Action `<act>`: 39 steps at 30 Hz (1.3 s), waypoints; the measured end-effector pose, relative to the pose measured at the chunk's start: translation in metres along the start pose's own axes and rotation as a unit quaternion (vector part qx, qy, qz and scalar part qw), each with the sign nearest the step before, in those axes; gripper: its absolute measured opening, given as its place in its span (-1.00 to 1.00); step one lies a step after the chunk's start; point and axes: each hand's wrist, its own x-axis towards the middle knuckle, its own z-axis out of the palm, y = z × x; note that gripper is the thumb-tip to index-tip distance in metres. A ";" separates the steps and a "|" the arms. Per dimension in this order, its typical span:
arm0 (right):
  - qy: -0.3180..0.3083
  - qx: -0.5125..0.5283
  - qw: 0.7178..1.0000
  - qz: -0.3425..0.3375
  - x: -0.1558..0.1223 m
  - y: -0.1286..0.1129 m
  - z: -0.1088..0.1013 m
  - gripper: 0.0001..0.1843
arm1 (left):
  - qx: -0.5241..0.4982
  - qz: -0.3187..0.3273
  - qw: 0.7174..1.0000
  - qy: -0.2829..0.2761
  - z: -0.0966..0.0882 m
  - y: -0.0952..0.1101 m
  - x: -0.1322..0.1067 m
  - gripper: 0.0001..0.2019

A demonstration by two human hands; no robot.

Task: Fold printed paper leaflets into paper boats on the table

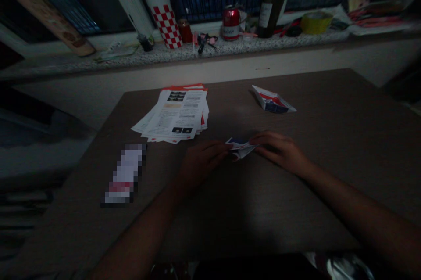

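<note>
A small piece of folded paper (242, 150), white with blue and red print, is held between my two hands just above the brown table (210, 210). My left hand (204, 157) pinches its left corner with the fingertips. On the other side, my right hand (279, 148) grips the right corner between thumb and fingers. Beyond my right hand sits a folded paper boat (273, 101) in white, red and dark blue. The underside of the held paper is hidden, and the light is dim.
A fanned stack of printed sheets (177, 113) lies at the back left. Nearer is a phone (125, 174) with a blurred screen. Along the granite windowsill (131, 58) stand a checkered bottle (166, 21), a red can (230, 23), a dark bottle (268, 12) and yellow tape (315, 22).
</note>
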 end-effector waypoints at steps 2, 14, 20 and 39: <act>0.029 0.006 1.000 0.003 0.001 -0.004 0.000 -0.78 | -0.007 -0.016 0.999 0.029 -0.003 0.007 0.000 -0.75; 0.038 0.081 0.979 0.180 0.002 -0.015 0.010 -0.70 | -0.080 -0.200 0.971 0.099 0.004 0.013 0.006 -0.79; 0.004 0.025 0.983 0.184 0.001 -0.002 0.014 -0.72 | -0.065 -0.206 0.976 0.016 0.012 0.000 0.008 -0.77; -0.038 -0.100 0.989 0.097 0.003 -0.004 0.024 -0.71 | 0.021 -0.145 0.987 -0.063 0.025 -0.007 0.004 -0.69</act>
